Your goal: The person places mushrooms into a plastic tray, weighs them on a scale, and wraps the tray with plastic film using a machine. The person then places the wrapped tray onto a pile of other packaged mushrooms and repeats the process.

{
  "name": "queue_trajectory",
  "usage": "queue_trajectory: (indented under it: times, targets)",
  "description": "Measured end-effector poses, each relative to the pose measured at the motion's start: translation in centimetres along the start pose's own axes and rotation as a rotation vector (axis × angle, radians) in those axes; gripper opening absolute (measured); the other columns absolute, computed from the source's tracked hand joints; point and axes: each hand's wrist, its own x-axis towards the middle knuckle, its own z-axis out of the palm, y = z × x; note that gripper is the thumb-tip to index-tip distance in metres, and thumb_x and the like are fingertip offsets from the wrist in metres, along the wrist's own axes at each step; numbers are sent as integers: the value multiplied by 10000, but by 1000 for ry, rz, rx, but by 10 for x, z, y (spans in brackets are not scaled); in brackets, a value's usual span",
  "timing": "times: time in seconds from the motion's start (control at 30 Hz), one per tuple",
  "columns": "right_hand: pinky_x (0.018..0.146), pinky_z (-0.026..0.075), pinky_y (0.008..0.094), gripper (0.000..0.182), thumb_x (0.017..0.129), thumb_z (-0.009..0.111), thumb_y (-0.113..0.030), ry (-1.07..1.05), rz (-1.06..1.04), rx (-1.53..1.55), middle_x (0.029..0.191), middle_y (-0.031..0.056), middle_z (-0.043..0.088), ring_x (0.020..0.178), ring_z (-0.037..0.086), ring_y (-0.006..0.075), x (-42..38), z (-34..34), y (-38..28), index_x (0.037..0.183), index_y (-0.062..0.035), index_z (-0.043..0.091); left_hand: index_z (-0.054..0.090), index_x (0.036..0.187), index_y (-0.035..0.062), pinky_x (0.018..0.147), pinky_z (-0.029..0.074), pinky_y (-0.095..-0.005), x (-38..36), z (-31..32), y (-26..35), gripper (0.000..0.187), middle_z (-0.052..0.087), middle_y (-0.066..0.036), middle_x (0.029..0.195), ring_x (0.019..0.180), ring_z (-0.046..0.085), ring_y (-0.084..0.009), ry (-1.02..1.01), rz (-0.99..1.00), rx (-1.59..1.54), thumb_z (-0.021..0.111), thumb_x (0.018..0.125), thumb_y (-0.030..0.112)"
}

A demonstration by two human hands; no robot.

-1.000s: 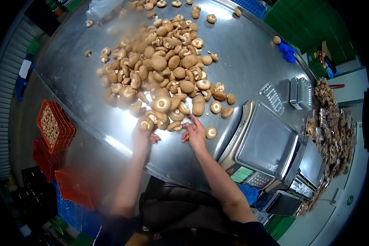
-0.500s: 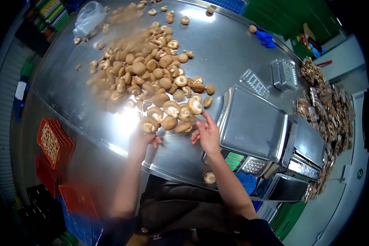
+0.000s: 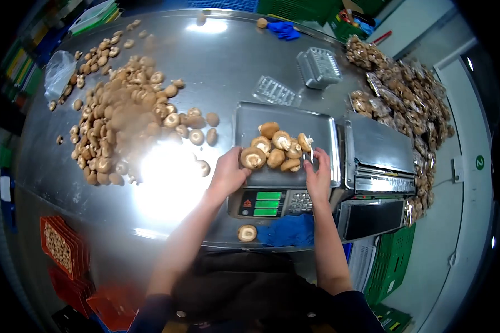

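Observation:
Several brown mushrooms lie in a clear plastic tray over the metal platform of a scale. My left hand grips the tray's left side, fingers closed beside a large mushroom. At the right end, my right hand has its thumb and fingers pinched on the tray's edge. Whether the tray rests on the platform cannot be told. Below the platform, the scale's green display is lit. A large pile of loose mushrooms covers the left part of the metal table.
Empty clear trays stand behind the scale, one flatter tray nearer. Packed mushrooms are heaped at right beside a second machine. A blue cloth and single mushroom lie at the front edge. Red crates stand lower left.
Both hands have carried the filled tray from beside the mushroom pile rightward to over the scale platform. The camera view has turned to the right.

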Motion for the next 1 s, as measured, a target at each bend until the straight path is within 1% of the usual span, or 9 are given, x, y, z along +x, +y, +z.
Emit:
queue_trajectory:
  times: [0.17,0.23,0.33,0.4,0.53,0.6,0.73,0.93,1.0]
  targets:
    - [1101,284,458,287,845,635,-95,-47,-13,-162,1338,209,468,1328,341,409,-7,-5,29,1102,19,572,535,1157,-40,525,510,-316,19,30,-20,411,648,-132,800,574,632,-176,25,65,299,671,769,-31]
    - [1094,294,459,296,858,628,-118,-63,-50,-196,1320,214,481,1314,358,410,-10,-7,38,1113,22,569,521,1206,-34,550,521,-313,15,34,-27,455,655,-134,853,615,640,-171,38,77,295,679,780,-9]
    - [1016,371,440,296,897,583,-130,-56,4,-148,1194,221,551,1160,482,386,-15,-20,33,1149,24,554,550,1198,7,816,513,-394,-3,19,-28,462,661,-163,1014,937,656,-308,81,109,213,694,761,49]
    - [966,411,425,275,913,557,-116,10,47,-22,1154,195,577,1082,527,364,-28,-37,-2,1151,20,555,525,1240,-12,612,522,-269,-18,-13,-23,423,644,-106,1030,744,642,-146,117,105,-13,637,832,-11]
    - [850,485,407,376,812,521,11,-561,-367,-34,1135,125,611,1022,581,301,-117,-14,-26,1169,-86,592,563,1208,-2,647,496,-253,-47,-63,-36,374,648,-84,1084,806,624,-131,460,103,120,607,839,-36]
    - [877,488,351,413,789,549,19,-860,-553,77,1283,92,531,1015,589,268,-146,3,-41,1184,-97,586,558,1228,23,783,490,-311,-45,-70,-71,453,612,-98,1182,977,593,-214,441,228,287,618,789,-71]
    - [718,538,341,493,821,575,-73,-1033,-678,-243,1340,83,473,885,607,250,-156,28,-33,1300,-157,497,499,1309,59,1097,340,-404,-43,-58,-94,643,453,-136,1393,1326,376,-336,357,434,655,625,702,-110]
    - [693,552,344,542,802,658,-149,-1115,-653,-178,1234,91,484,926,614,266,-140,30,-32,1312,-151,474,524,1255,52,1107,326,-444,-29,-44,-131,598,466,-146,1357,1333,361,-364,296,425,777,653,688,-89]
    - [742,551,359,558,792,687,-172,-1096,-521,-30,1223,105,482,955,611,284,-139,25,-38,1305,-127,470,538,1233,50,1086,356,-433,-30,-42,-122,566,479,-144,1326,1297,392,-359,340,183,556,657,699,-92]
